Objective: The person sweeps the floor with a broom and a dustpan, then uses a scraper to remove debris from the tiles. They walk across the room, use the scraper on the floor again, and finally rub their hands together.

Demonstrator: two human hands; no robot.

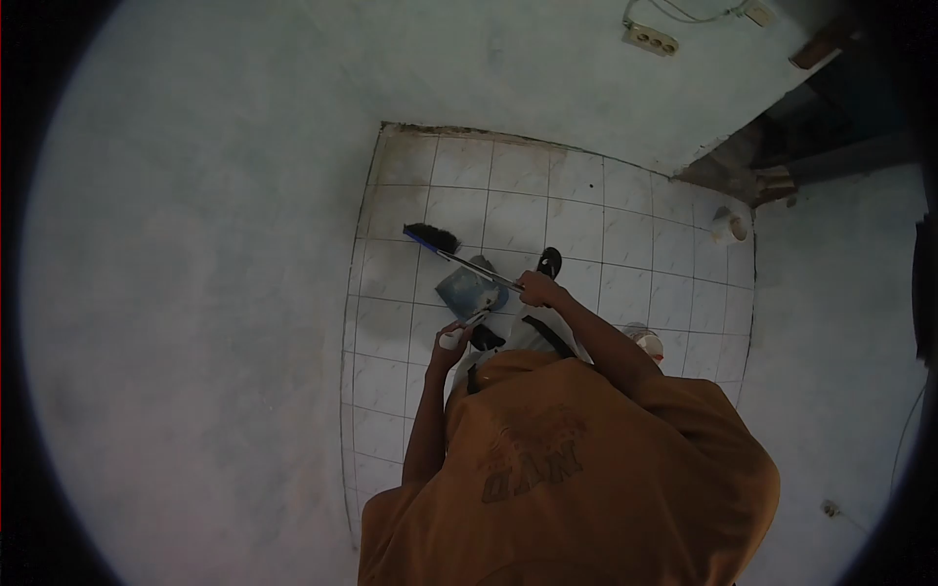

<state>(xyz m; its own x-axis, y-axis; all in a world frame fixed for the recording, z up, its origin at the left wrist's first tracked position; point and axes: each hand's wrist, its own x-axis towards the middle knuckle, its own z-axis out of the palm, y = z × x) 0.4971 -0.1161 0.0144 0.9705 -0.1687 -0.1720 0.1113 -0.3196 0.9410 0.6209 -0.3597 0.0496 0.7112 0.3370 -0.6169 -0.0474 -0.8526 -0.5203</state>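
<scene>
Mid-sweep, we judged: right hand (539,288) gripped black-bristled broom (433,237), left hand (447,344) gripped blue-grey plastic dustpan (469,290); next needs pan kept flat.

A mustard-brown short-sleeved T-shirt (606,469) carries dark, faded block lettering (532,467) on its chest; below it shows a pale grey garment (523,337) crossed by a dark strap (549,335), and black shoes (549,262); left hand (449,344) and right hand (537,288) are bare
</scene>
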